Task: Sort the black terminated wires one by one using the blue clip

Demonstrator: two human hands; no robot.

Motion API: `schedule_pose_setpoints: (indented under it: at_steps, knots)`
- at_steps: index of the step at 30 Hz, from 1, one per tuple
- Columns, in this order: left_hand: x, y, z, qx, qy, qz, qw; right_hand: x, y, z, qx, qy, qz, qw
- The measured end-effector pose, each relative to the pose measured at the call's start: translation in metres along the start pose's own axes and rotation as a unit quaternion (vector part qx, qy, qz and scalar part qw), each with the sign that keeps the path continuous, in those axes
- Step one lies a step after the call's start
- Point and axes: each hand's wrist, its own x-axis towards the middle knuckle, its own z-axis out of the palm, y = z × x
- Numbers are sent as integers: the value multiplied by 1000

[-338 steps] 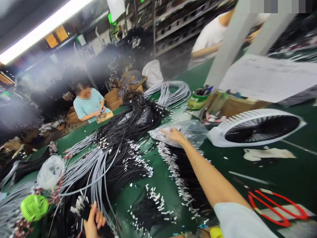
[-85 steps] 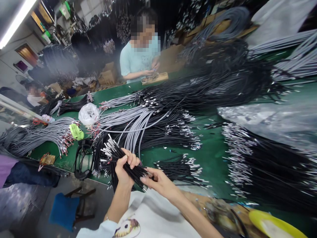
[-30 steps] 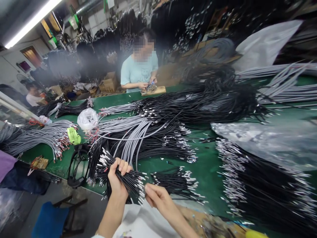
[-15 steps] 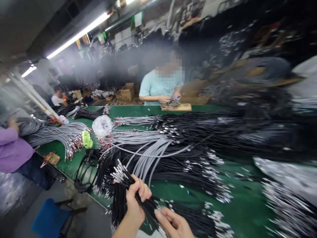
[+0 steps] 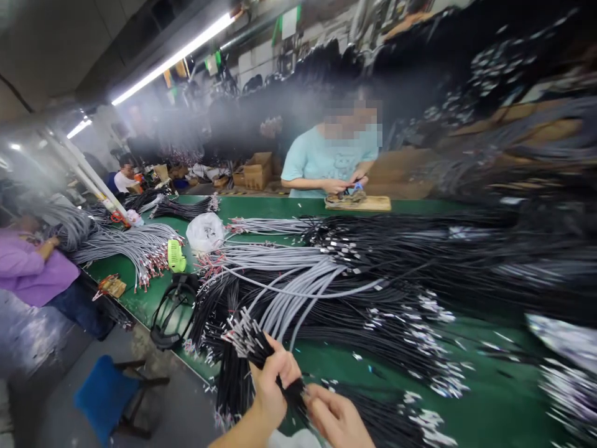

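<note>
At the bottom centre of the frame, the left hand (image 5: 270, 386) is closed around a bundle of black cables (image 5: 249, 342). The cables are thin, and their metal ends fan out toward the upper left. The right hand (image 5: 338, 420) pinches the same bundle lower down, just above the green table (image 5: 489, 404).

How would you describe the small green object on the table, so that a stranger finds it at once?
Start at the long green table and go to its left part, where the grey cables end. The small handheld fan lies there, just below a crumpled white plastic bag. It is the only bright lime-green thing among the grey and black wires.
</note>
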Motion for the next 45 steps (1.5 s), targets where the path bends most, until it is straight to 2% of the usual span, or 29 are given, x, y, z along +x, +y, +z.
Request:
schedule_pose_setpoints:
  at_steps: [3,6,9,12,14,17,20,23,25,30,35,40,45]
  knots:
    - [-3,-5,-4,43,-39,25,998,7,-7,-3,-4,-15,-6,1000]
    - [-6,-9,-12,71,-71,19,995,12,-6,-3,6,40,-2,999]
    - [-4,-4,-13,32,-82,28,996,15,2,1,34,89,13,995]
    - [9,14,1,-76,-48,44,995,13,8,4,89,78,29,993]
    - [23,27,15,-97,-29,29,994,11,7,2,142,56,38,988]
    - [43,35,28,-191,62,-81,976,8,2,-7,213,32,41,976]
    - [54,32,27,-240,95,-144,955,8,-4,-13,254,23,39,966]
    - [54,26,22,-244,110,-146,952,4,-8,-11,266,15,27,964]
    - [50,24,21,-246,118,-141,952,1,-11,-6,253,6,12,967]
    - [46,19,21,-259,143,-152,943,0,-13,4,144,20,-29,989]
    - [47,11,16,-272,181,-194,925,6,-11,7,124,40,-34,991]
    - [49,5,14,-262,210,-219,916,6,-14,1,96,103,-60,988]
    - [49,2,12,-238,228,-229,916,7,-22,-6,-48,179,-128,974]
